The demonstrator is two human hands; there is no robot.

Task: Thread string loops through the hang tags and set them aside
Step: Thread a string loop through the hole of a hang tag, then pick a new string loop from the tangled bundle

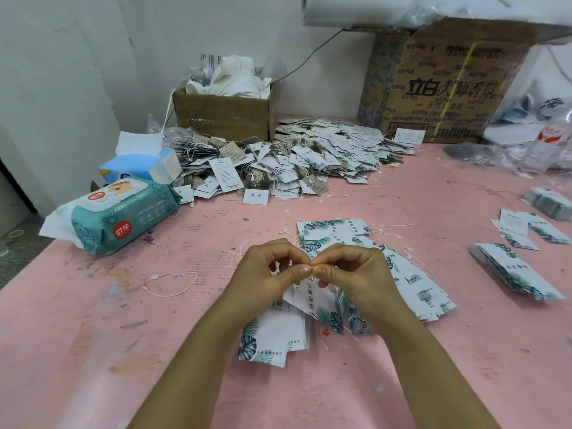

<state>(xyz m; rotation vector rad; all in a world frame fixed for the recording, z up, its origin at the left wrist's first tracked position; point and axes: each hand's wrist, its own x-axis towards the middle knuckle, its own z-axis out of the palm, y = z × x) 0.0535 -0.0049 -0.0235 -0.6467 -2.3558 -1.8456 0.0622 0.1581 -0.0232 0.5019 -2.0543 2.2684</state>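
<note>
My left hand (272, 270) and my right hand (349, 270) meet thumb to thumb above the pink table (93, 335). Between their fingertips they pinch a thin white string loop (313, 275) at the top of a small bunch of white hang tags with green leaf print (306, 300). The bunch hangs below my fingers. More leaf-print tags (414, 280) lie fanned out under and to the right of my hands. A loose string loop (173, 283) lies on the table to the left.
A large heap of strung tags (294, 156) covers the back of the table in front of a cardboard box (223, 116). A wet-wipes pack (120, 215) and tissue pack (145, 165) sit at left. Tag stacks (520, 270) lie at right, beside a big carton (445, 85).
</note>
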